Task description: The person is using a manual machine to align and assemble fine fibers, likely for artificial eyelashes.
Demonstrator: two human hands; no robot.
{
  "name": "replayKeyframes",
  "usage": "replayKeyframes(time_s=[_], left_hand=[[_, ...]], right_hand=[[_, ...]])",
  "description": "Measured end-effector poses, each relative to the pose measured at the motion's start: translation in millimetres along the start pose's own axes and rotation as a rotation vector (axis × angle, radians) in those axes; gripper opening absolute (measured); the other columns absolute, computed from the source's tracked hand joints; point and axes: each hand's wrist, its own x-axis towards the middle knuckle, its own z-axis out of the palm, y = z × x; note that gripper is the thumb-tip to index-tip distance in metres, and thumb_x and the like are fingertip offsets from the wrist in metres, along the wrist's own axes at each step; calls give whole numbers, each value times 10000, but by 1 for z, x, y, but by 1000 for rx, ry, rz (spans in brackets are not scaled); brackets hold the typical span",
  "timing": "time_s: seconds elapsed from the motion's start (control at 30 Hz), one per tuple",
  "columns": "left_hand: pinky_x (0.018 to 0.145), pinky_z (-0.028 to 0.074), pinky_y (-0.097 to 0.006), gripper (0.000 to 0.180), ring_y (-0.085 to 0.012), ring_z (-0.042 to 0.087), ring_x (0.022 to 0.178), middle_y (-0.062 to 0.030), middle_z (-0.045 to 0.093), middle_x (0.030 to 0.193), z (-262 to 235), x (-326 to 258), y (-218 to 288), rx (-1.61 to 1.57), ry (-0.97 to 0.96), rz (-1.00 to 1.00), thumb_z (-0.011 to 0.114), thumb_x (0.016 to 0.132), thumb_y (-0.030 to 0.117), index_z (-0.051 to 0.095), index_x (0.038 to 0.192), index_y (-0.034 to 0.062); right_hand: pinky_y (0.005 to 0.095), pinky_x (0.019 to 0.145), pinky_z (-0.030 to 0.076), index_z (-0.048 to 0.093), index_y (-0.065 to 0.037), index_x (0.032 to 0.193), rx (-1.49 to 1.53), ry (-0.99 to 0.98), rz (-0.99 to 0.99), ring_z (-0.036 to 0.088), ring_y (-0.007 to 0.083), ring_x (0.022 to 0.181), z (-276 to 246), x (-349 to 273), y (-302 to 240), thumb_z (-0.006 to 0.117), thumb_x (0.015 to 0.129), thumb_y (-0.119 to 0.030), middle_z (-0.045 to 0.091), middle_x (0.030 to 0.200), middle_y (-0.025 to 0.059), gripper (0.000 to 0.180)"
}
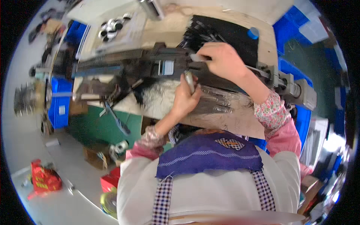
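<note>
My left hand [184, 98] is closed around a short pale cylinder [189, 81] that points up toward the machine. Above and to its right, my right hand [225, 62] pinches a small whitish piece [196, 57], smeared by motion, so its kind is unclear. Both hands are at the front of a long dark metal machine [146, 62] that runs left to right across the bench. A white label or plate [168, 68] sits on the machine, left of my hands. Thin dark strands lie on a clear plastic sheet [217, 100] close to my left hand.
Behind the machine lies a black mat [238, 41] with a blue round cap [253, 33] on it. Several white and black round parts [112, 27] stand at the back left, near a metal cylinder [152, 8]. Blue bins [59, 107] flank the bench.
</note>
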Motion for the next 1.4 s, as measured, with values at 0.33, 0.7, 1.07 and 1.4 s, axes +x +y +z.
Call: replayKeyframes(time_s=[0.33,0.7,1.07,1.4], left_hand=[[384,276,-233,479,-64,417,425,-11,543,589,-131,-39,-52,-560,532,-753,519,945,459,657,918,2],[393,212,-191,241,-19,328,473,56,406,613,-61,-23,-3,-674,588,-323,470,999,250,529,864,59],[415,210,-218,253,-51,300,432,67,348,588,50,58,55,-1108,-399,-759,532,964,290,515,836,73],[430,235,-230,242,-61,301,465,46,362,572,48,45,62,-960,68,-586,515,981,267,552,843,71]], right_hand=[[482,747,509,434,-40,1269,-511,-45,520,618,415,871,17,-107,-3,451,865,-43,607,940,222,404],[487,702,472,540,-42,994,-235,-88,534,596,390,879,17,-118,11,592,842,-157,594,958,207,197],[438,708,505,540,-68,1043,-136,-429,288,618,333,844,-24,-171,-31,656,753,-134,619,900,142,319],[419,788,503,593,-31,1059,-294,96,5,596,384,913,-45,-32,17,543,791,-33,623,935,177,273]])
